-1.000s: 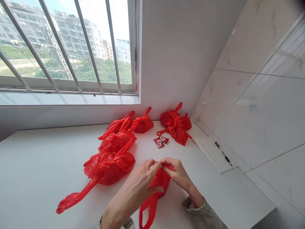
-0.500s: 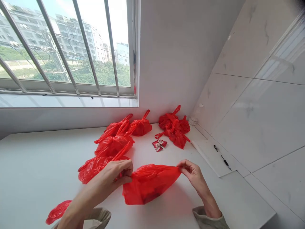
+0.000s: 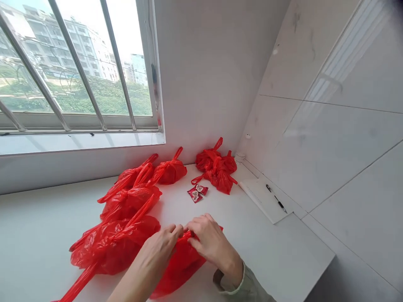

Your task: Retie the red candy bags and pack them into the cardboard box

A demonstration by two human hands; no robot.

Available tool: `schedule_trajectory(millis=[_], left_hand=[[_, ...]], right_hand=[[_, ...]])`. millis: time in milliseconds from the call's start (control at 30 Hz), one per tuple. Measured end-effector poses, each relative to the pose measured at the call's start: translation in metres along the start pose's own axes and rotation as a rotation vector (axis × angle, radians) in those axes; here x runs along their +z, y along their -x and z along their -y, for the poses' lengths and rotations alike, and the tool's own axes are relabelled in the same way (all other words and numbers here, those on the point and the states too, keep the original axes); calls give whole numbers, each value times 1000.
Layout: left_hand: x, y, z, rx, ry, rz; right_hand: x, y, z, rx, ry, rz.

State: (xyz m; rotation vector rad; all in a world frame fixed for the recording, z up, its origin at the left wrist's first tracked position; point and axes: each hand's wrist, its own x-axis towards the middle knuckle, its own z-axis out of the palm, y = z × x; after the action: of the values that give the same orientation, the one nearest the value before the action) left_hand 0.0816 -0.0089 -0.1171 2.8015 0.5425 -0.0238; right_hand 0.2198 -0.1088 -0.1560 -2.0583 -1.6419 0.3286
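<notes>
A red plastic bag (image 3: 181, 274) rests on the white table in front of me, its top edge gathered between both hands. My left hand (image 3: 163, 245) is closed on the bag's top edge from the left. Right beside it, my right hand (image 3: 208, 241) pinches the same edge, with the fingertips of the two hands nearly meeting. The bag's contents are hidden. Just left of my left hand lies a knotted red bag (image 3: 116, 245). Two small red packets (image 3: 197, 193) with white print lie beyond my hands.
More knotted red bags stand behind on the left (image 3: 132, 201), near the wall (image 3: 171, 172) and in the back corner (image 3: 222, 180). On the right lie a sheet of paper (image 3: 262, 201) and a black pen (image 3: 280, 204). A barred window (image 3: 78, 75) is at the left.
My hands have come together over the bag; the right hand moved left from the bag's far right corner. The bag's edge is now bunched instead of stretched wide. The view has shifted right.
</notes>
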Motion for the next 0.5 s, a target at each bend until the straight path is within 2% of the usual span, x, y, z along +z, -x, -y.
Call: schedule_trajectory(millis=[67,167,300,400,500], left_hand=[[1,-1,9,6,-1,90],[-7,7,17,71,71,56],[-32,28,28,103,249,24],[-50,48,48,56,274,-48],[-56,69,74,25,232,-99]], right_hand=[[4,5,-3,-6,5,33],[1,14,-8,-17,-19,51],[-11,22,-19,15,-111,12],[-23,32,-33,125,-314,-110],[-34,44,-46,148,-561,-153]])
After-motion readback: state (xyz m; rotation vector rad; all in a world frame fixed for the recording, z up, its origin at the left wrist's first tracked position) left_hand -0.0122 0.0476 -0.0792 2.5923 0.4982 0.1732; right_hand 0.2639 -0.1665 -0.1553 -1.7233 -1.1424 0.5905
